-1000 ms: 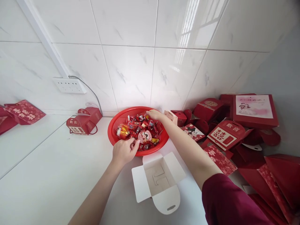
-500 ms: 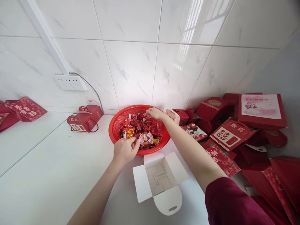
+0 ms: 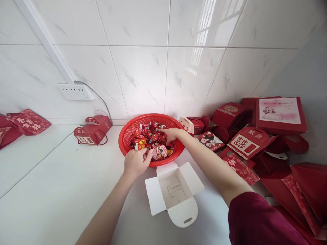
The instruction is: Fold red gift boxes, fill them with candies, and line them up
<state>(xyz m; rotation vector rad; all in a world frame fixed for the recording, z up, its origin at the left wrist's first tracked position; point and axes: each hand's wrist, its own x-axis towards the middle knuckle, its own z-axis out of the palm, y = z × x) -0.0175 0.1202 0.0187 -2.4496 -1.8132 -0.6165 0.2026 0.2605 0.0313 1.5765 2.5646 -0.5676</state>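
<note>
Pictured packet (image 3: 159, 152): at the near side of the red basket (image 3: 125, 140), over the wrapped sweets (image 3: 150, 131). Printed face up, toward the wearer; outline roundish, the longer way seemingly crosswise, running off from the fingertips.

Left hand (image 3: 135, 162): at the near rim, thumb and fingers drawn narrow on the packet's edge. Likely pinched there so the print stays uncovered and the other hand has room.

Right hand (image 3: 171, 135): reaches in over the basket's right side, fingers bent down among the sweets. Their spread, and whether they grip anything, cannot be told.

Basket: oval, long axis left to right; its raised wall probably keeps the loose sweets together.

White-lined box (image 3: 175, 187): just beside the near rim, mouth up, flaps splayed, slotted rounded flap toward the wearer. The spread presumably leaves the opening unobstructed.

Farther out: handled red box (image 3: 95, 131) upright at left; red boxes (image 3: 245, 144) heaped at odd angles, right.
</note>
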